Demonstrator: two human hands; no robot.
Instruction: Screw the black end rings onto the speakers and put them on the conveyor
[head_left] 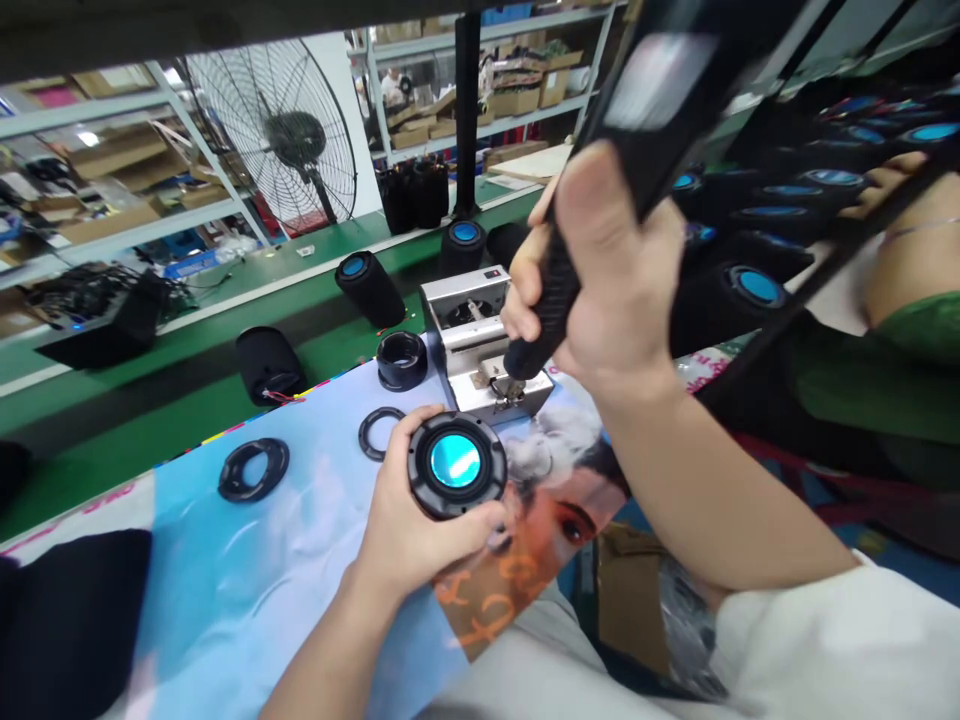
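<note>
Wrapped around a black round speaker end point(427, 450) with a shiny blue centre is my left hand point(405, 530), its thumb along the lower rim. My right hand point(615, 260) grips a black electric screwdriver point(555, 290), tilted with its tip down; the upper part is blurred. That tip is at the front of a silver metal screw feeder point(450, 335); whether it touches is unclear. Left of the feeder are a black deep ring point(401, 372) and a thin black ring point(366, 437), partly behind my left hand. Another black ring point(271, 468) lies farther left on the printed sheet point(315, 560).
Black cylindrical speakers point(371, 290) stand or lie along the green bench point(202, 400). A dark cloth-like item point(67, 620) is at lower left. Many blue-centred speakers point(757, 287) and another person's arm point(911, 240) are at right. A large fan point(296, 140) stands behind.
</note>
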